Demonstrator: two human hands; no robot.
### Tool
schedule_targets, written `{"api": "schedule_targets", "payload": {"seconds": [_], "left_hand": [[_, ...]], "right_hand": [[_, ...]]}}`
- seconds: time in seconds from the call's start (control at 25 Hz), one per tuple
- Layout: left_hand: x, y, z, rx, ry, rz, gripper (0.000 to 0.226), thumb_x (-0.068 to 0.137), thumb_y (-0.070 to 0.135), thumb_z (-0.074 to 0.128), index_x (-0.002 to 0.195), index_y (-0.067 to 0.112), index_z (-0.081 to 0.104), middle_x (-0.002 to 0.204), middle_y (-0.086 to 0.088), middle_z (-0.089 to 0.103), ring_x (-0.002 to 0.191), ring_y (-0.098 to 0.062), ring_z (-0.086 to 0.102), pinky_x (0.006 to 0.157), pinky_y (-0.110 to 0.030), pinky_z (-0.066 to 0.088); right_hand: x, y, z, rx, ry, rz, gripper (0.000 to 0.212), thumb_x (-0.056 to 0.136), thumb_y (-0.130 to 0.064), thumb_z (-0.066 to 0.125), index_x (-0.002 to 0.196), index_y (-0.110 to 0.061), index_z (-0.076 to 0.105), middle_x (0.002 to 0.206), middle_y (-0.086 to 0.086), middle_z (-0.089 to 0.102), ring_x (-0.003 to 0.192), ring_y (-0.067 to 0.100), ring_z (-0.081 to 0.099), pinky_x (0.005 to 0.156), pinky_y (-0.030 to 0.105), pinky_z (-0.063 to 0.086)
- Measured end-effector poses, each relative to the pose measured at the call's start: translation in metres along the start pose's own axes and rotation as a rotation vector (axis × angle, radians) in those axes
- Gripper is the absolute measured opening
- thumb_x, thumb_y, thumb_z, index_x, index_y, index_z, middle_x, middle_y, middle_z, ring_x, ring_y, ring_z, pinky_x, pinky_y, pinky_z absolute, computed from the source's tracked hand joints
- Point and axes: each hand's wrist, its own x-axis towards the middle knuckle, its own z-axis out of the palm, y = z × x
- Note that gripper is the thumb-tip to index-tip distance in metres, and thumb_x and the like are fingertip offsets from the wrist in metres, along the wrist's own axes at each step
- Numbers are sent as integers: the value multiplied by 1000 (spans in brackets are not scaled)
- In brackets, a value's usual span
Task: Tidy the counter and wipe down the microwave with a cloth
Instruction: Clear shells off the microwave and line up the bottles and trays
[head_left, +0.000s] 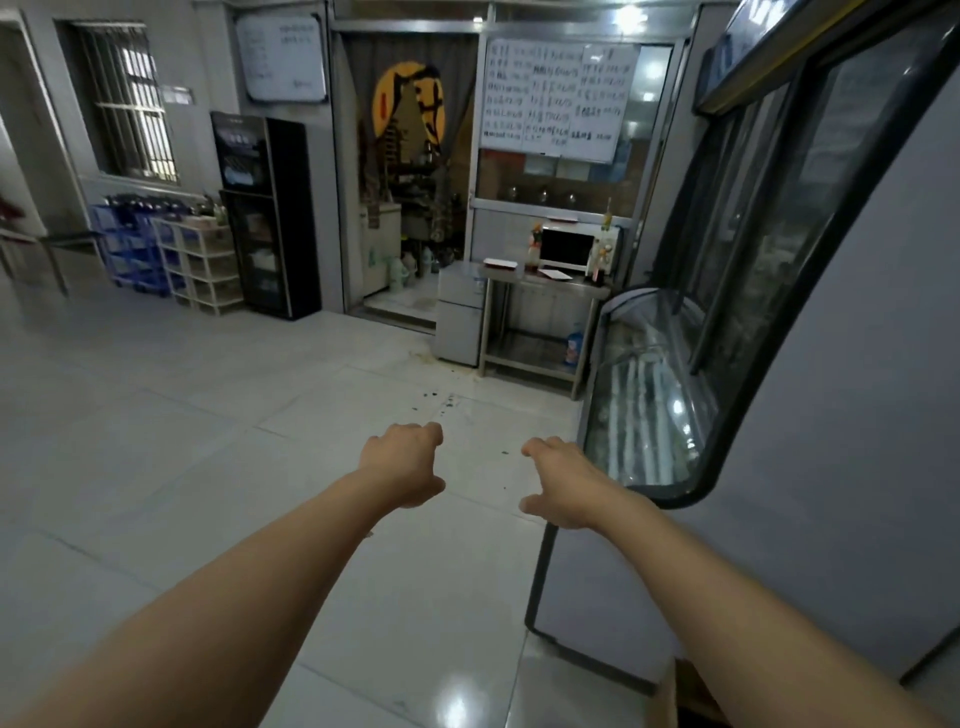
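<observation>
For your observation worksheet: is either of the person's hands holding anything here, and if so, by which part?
Nothing is held. The bare left hand and bare right hand are both empty, fingers loosely curled, stretched out over the pale tiled floor.

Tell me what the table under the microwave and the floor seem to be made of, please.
The table looks like stainless steel with a brushed finish: grey metallic top, thin shiny legs and a lower shelf. The floor looks like glazed ceramic tile: large pale squares with thin joint lines and mirror-like glare from the lights. The microwave has a white casing, likely painted metal or plastic.
</observation>
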Motion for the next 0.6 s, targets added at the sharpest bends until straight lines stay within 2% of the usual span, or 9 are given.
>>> {"api": "schedule_targets", "payload": {"seconds": [0.24,0.4,0.6], "left_hand": [[62,-47,-14,-10,12,29,55,84,35,62,132,21,40,133,-2,51,120,-23,48,94,-36,42],[116,-62,-11,-12,7,50,54,84,34,63,131,21,41,132,-2,51,119,-23,49,92,-35,41],[225,-75,-15,1,45,55,54,83,34,63,131,21,41,130,-3,52,117,-24,50,92,-36,43]], "right_hand": [[71,-32,-8,11,11,25,68,88,-31,61,144,-16,26,146,8,31,135,26,27,108,40,34],[131,-28,-14,9,18,35,70,88,-31,62,145,-16,25,147,7,28,136,26,26,109,41,33],[242,-8,-35,20,48,29,72,86,-33,63,145,-17,25,146,8,29,135,27,27,108,41,34]]}}
